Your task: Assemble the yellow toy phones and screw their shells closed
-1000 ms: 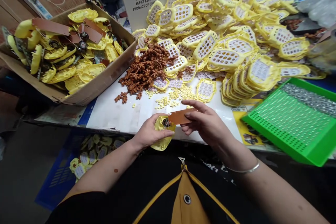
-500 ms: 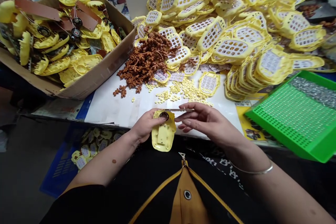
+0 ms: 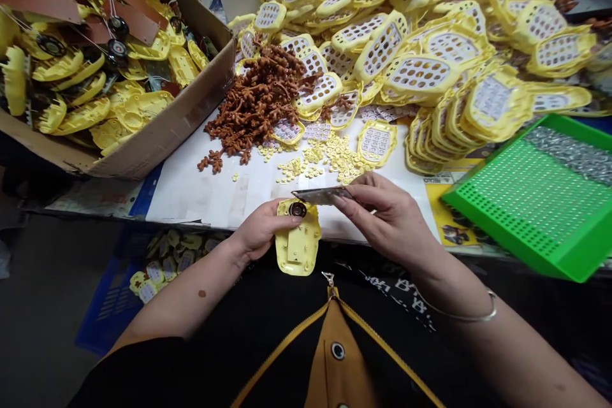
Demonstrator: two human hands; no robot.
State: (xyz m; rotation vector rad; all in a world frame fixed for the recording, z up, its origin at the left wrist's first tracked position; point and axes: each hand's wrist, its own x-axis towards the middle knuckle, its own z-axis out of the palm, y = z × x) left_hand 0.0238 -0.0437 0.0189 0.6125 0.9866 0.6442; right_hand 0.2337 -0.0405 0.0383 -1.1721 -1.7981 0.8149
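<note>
My left hand (image 3: 262, 227) grips a yellow plastic shell (image 3: 302, 243) by its left side, with the hollow inside facing me. A small round black speaker (image 3: 297, 209) sits near the shell's top, and my left thumb presses at its lower edge. Just above the shell, my right hand (image 3: 389, 213) pinches a thin dark circuit board (image 3: 321, 196) by its right end, seen nearly edge-on. Whether wires join the board to the speaker I cannot make out. Beyond the hands lie small yellow button pieces (image 3: 340, 159) and a yellow front cover (image 3: 377, 143).
A cardboard box (image 3: 157, 111) of yellow shells, boards and speakers stands at left. Brown rubber pieces (image 3: 261, 102) and heaped yellow covers (image 3: 421, 73) fill the table's back. At right is a green tray (image 3: 530, 204) of screws; a blue basket (image 3: 102, 306) sits below the table's edge.
My right hand has turned the board so its dark face shows and now pinches it at the right end. My left hand still holds the shell. The view has shifted slightly.
</note>
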